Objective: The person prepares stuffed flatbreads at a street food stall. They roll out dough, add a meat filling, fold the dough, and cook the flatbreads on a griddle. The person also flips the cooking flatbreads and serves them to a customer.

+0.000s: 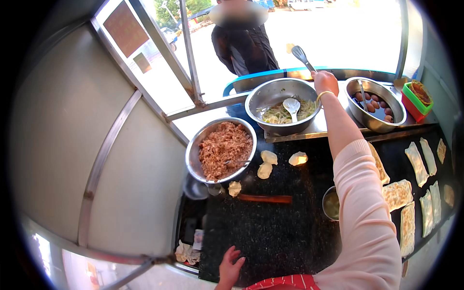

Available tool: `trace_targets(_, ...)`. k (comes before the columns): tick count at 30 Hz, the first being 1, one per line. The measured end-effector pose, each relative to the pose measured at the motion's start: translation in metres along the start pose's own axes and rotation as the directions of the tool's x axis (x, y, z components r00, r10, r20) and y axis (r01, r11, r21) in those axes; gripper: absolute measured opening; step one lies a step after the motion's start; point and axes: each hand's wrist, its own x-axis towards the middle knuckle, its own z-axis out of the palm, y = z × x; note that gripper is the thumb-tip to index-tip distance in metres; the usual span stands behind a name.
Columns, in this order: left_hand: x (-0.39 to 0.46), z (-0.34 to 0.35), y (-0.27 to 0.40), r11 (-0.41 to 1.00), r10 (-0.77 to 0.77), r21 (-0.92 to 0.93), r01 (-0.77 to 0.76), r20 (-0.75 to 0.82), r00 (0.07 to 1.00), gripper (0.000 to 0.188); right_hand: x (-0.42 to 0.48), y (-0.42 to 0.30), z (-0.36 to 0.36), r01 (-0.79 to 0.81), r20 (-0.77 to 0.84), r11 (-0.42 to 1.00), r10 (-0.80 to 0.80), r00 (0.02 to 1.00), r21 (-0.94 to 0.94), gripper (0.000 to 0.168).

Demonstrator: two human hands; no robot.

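Observation:
My right hand [325,84] is closed on the handle of metal tongs [300,54], which rise above the rim of a steel bowl [259,96]. That bowl holds a liquid with pale shredded vegetables [277,115] and a white slotted spoon [291,107]. Low in the view, my left hand [231,264] is over the front edge of the black stone worktop [261,232], fingers apart and holding nothing. Dough pieces [269,157] and a reddish wooden stick [266,198] lie on the worktop, beside a steel bowl of minced filling [224,148].
Eggs in dark liquid fill a steel bowl [397,108] at the back right, beside green and red baskets [413,99]. Filled flatbreads [397,195] lie along the right. A small metal pot [328,204] is near my right sleeve. A person [246,47] stands outside beyond the counter.

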Motion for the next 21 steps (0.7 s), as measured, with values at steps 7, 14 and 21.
trace_targets(7,0.0,-0.002,-0.012,0.988,-0.007,-0.153,0.015,0.052,0.999,0.06,-0.005,0.005,-0.007,-0.028,0.023,0.999,0.028,0.999,0.019,0.036)
trace_targets(14,-0.008,-0.001,0.017,0.998,-0.057,-0.03,0.06,0.089,0.994,0.046,0.003,0.018,-0.018,0.118,-0.031,0.985,-0.123,0.992,-0.123,0.039)
trace_targets(21,-0.01,0.008,0.008,0.992,0.033,-0.128,-0.016,0.136,0.99,0.042,0.005,0.046,-0.072,0.178,-0.026,0.966,-0.185,0.982,-0.186,0.034)
